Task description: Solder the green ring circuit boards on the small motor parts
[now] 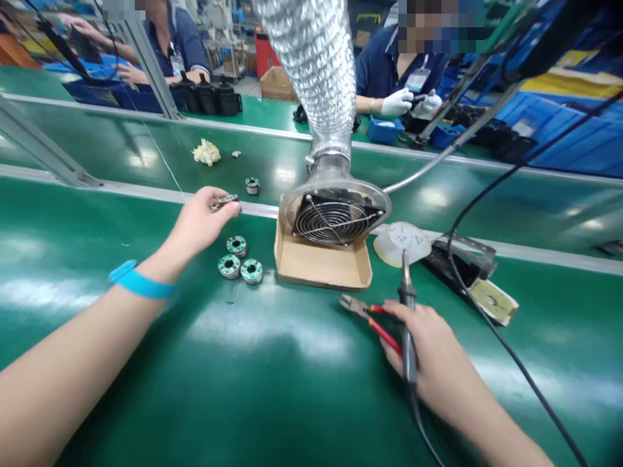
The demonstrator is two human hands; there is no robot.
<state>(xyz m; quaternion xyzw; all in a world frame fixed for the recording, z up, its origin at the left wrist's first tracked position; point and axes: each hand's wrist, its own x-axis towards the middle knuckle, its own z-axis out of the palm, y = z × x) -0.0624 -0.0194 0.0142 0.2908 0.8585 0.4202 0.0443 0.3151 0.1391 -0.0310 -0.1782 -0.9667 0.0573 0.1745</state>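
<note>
My left hand (203,217), with a blue wristband, is closed on a small round coil part with a green circuit board (227,199), held above the bench's metal rail. Three like coil parts (237,246) stand close together just below it, green boards facing up. In my right hand (431,350) are red-handled pliers (384,329) and a soldering iron (407,324). The iron's tip points away from me, and its cord runs down past my wrist. The pliers' jaws point left, over the green bench top. Fingers partly hide the pliers' handles.
A cardboard tray (324,264) sits under a fan (335,220) on a silver duct (321,84). Right of it are a tape roll (403,243) and a black holder with a sponge (491,299). Another coil part (252,186) lies beyond the rail. Two co-workers sit opposite.
</note>
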